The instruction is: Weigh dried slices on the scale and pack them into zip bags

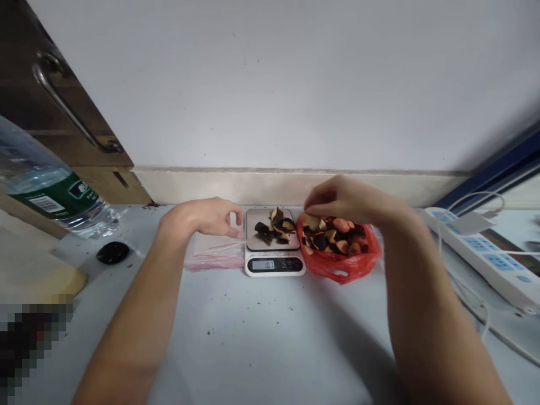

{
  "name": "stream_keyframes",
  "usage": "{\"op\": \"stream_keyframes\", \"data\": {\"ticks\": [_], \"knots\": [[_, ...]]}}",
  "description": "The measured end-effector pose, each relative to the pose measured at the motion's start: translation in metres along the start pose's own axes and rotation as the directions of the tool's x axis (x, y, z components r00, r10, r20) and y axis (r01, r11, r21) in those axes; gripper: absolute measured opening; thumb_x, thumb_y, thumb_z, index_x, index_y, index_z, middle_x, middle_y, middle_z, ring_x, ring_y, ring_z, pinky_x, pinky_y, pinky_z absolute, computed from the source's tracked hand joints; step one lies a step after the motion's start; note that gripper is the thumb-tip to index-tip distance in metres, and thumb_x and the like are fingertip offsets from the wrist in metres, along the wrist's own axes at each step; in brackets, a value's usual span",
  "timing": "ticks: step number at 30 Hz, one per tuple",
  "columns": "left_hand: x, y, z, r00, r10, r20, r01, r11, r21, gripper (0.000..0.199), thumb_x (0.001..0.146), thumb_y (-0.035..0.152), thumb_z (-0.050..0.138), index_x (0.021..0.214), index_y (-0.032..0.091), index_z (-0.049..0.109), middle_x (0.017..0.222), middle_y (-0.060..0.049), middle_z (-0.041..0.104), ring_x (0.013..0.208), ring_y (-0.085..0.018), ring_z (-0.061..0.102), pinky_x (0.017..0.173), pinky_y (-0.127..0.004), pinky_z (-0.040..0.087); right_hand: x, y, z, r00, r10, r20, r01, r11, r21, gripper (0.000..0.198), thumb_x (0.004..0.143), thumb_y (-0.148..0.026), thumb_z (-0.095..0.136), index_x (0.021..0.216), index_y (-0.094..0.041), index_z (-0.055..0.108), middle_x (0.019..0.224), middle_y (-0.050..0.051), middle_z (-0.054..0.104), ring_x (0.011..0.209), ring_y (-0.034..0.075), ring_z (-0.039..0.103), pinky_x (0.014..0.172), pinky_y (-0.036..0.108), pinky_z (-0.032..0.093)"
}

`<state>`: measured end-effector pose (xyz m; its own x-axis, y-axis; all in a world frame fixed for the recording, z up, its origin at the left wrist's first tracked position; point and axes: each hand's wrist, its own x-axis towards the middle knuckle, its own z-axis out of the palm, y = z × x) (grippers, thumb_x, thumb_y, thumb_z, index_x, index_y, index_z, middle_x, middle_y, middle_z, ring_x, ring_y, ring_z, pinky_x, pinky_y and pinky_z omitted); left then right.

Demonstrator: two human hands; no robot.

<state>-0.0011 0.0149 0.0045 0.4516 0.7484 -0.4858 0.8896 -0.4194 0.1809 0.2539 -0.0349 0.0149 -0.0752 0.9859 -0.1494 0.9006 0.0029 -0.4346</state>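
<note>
A small white kitchen scale (275,265) stands by the wall, its display showing what looks like 10.7. Several dark-skinned, pale-fleshed dried pieces (278,225) lie on its plate. Just left of the plate, my left hand (215,216) hovers with thumb and forefinger apart, holding nothing. Beneath it lies a stack of clear zip bags (215,253) with red seal lines. To the scale's right is an open red plastic bag (346,269) full of similar dried pieces (337,239). My right hand (337,197) is over the bag, fingertips pinched at a pale dried piece (312,221) near its left rim.
At left, a large water bottle (54,191) with a green label leans over a black round lid (112,252). A white power strip (485,253) with cables lies at right. Dark crumbs dot the table (253,349) in front. The wall (295,84) rises close behind the scale.
</note>
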Motion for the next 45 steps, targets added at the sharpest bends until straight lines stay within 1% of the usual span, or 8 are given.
{"op": "stream_keyframes", "data": {"ticks": [9, 13, 19, 22, 27, 35, 40, 45], "knots": [[0.016, -0.016, 0.013, 0.992, -0.103, 0.078, 0.102, 0.995, 0.006, 0.028, 0.053, 0.025, 0.067, 0.082, 0.025, 0.068, 0.09, -0.004, 0.079, 0.085, -0.03, 0.07, 0.063, -0.032, 0.047, 0.003, -0.004, 0.008, 0.994, 0.084, -0.072, -0.095, 0.982, -0.165, 0.025, 0.084, -0.029, 0.068, 0.105, -0.026, 0.081, 0.088, 0.003, 0.079, 0.072, 0.019, 0.069, 0.06, 0.027, 0.048], [0.011, -0.021, 0.008, 0.998, -0.053, 0.046, 0.054, 0.998, -0.011, 0.028, 0.059, 0.023, 0.059, 0.083, 0.024, 0.072, 0.087, -0.003, 0.079, 0.085, -0.026, 0.071, 0.067, -0.03, 0.047, 0.011, -0.004, 0.023, 0.975, 0.211, 0.072, -0.196, 0.966, -0.171, 0.008, 0.076, -0.018, 0.067, 0.074, -0.021, 0.075, 0.073, 0.006, 0.074, 0.063, 0.02, 0.067, 0.054, 0.029, 0.045], [-0.005, -0.029, -0.007, 0.983, 0.063, -0.171, -0.076, 0.995, -0.071, 0.033, 0.067, 0.027, 0.055, 0.092, 0.023, 0.076, 0.089, -0.004, 0.078, 0.084, -0.024, 0.07, 0.07, -0.029, 0.047, 0.013, 0.01, 0.02, 0.942, 0.107, -0.319, -0.173, 0.967, -0.185, 0.026, 0.066, -0.006, 0.065, 0.086, -0.02, 0.076, 0.084, 0.009, 0.072, 0.075, 0.023, 0.067, 0.063, 0.03, 0.046], [-0.013, -0.021, -0.011, 0.944, 0.071, -0.323, -0.127, 0.98, -0.153, 0.029, 0.07, 0.027, 0.057, 0.094, 0.022, 0.071, 0.088, -0.004, 0.077, 0.084, -0.022, 0.072, 0.069, -0.027, 0.047, 0.012, -0.002, 0.022, 0.912, -0.103, -0.396, 0.084, 0.994, -0.067, 0.022, 0.079, -0.015, 0.063, 0.096, -0.019, 0.076, 0.09, 0.008, 0.072, 0.077, 0.021, 0.065, 0.068, 0.03, 0.047], [-0.021, -0.004, -0.01, 0.85, 0.045, -0.525, -0.205, 0.946, -0.25, 0.019, 0.07, 0.026, 0.063, 0.088, 0.023, 0.056, 0.08, 0.001, 0.076, 0.071, -0.018, 0.07, 0.061, -0.024, 0.046, 0.007, -0.038, 0.042, 0.882, -0.441, -0.169, 0.468, 0.863, 0.191, 0.034, 0.101, -0.027, 0.046, 0.124, -0.022, 0.07, 0.078, 0.0, 0.069, 0.065, 0.015, 0.06, 0.066, 0.028, 0.045], [-0.024, 0.013, -0.006, 0.621, 0.166, -0.766, -0.388, 0.914, -0.117, 0.031, 0.081, 0.035, 0.062, 0.108, 0.021, 0.066, 0.112, -0.005, 0.074, 0.109, -0.026, 0.069, 0.092, -0.037, 0.057, 0.015, -0.051, 0.057, 0.93, -0.194, -0.313, 0.259, 0.949, 0.179, 0.016, 0.085, -0.017, 0.061, 0.07, -0.018, 0.067, 0.072, 0.004, 0.072, 0.071, 0.018, 0.065, 0.068, 0.029, 0.045], [-0.015, 0.014, 0.0, 0.769, 0.393, -0.504, -0.483, 0.874, -0.056, 0.113, 0.061, 0.056, 0.088, 0.158, 0.03, 0.037, 0.17, -0.007, 0.035, 0.155, -0.037, 0.032, 0.123, -0.046, 0.032, 0.012, -0.045, 0.049, 0.933, -0.236, -0.273, 0.335, 0.849, 0.408, 0.006, 0.074, -0.019, 0.073, 0.072, -0.019, 0.067, 0.073, 0.004, 0.073, 0.068, 0.02, 0.068, 0.06, 0.027, 0.048], [-0.003, 0.008, 0.002, 0.804, 0.325, -0.499, -0.407, 0.911, -0.062, 0.094, 0.072, 0.048, 0.08, 0.154, 0.022, 0.043, 0.161, -0.013, 0.048, 0.147, -0.036, 0.044, 0.119, -0.043, 0.033, 0.013, -0.037, 0.042, 0.957, -0.221, -0.19, 0.287, 0.828, 0.482, 0.018, 0.093, -0.036, 0.066, 0.086, -0.019, 0.064, 0.085, 0.005, 0.074, 0.072, 0.016, 0.069, 0.064, 0.026, 0.051]]}}
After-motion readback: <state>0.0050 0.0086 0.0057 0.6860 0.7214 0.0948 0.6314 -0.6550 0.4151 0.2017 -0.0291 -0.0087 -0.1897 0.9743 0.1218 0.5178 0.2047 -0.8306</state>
